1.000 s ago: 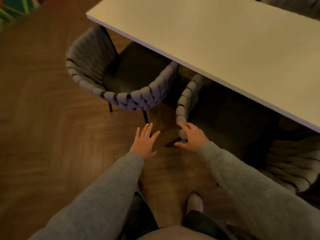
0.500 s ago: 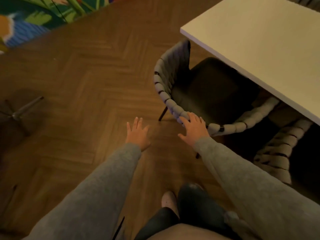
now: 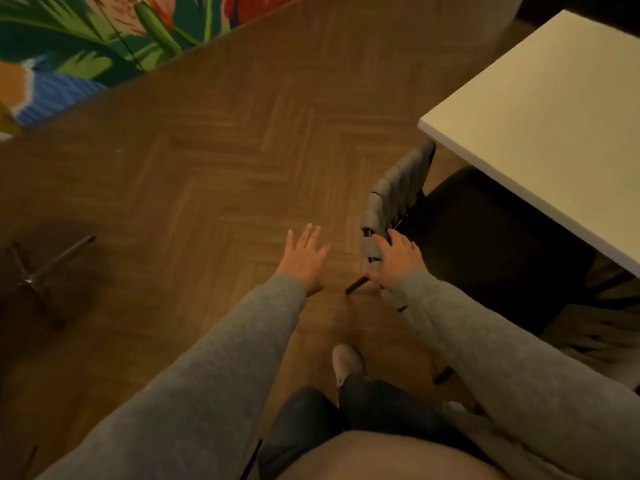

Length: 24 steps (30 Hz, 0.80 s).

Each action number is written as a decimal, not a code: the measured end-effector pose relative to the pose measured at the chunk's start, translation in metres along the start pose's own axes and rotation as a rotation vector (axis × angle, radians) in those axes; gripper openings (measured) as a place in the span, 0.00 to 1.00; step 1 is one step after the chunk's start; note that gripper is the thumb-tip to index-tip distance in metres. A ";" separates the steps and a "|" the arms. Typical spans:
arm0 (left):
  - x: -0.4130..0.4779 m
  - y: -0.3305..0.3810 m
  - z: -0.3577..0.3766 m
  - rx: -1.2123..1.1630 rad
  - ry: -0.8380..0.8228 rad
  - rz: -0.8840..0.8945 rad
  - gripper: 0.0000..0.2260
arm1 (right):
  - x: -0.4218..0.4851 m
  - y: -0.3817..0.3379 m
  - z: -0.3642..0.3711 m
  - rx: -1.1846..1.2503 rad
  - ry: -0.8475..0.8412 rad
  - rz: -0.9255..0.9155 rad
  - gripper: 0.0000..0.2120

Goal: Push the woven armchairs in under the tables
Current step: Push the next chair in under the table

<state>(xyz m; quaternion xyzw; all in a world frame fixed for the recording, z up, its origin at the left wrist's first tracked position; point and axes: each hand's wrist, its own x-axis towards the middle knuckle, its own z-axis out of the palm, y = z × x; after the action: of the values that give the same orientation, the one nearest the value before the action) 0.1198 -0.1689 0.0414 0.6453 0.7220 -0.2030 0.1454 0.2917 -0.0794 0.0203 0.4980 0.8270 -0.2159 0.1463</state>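
One armchair [image 3: 394, 192], right hand [image 3: 394, 261] farther round

Both arms extend forward in grey sleeves. Left hand [image 3: 304, 259]: palm down, fingers straight and spread, held in the air. Right hand [image 3: 398, 259]: palm down, fingers spread and slightly bent, resting on the woven armchair [image 3: 393, 188] back rim, thumb splayed outward.
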 end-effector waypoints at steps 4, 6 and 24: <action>0.043 -0.011 -0.019 0.076 -0.025 0.160 0.40 | 0.015 0.006 -0.002 0.062 -0.130 0.059 0.45; 0.063 -0.008 -0.025 0.136 -0.048 0.290 0.42 | 0.011 0.017 0.004 0.112 -0.191 0.089 0.46; 0.161 0.065 -0.012 0.672 -0.132 0.990 0.28 | -0.120 0.090 0.077 0.071 -0.355 0.732 0.29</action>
<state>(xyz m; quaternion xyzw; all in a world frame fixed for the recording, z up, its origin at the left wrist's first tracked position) 0.1645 -0.0170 -0.0310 0.9015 0.2214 -0.3677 0.0555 0.4289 -0.1725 -0.0099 0.7193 0.5491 -0.2606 0.3365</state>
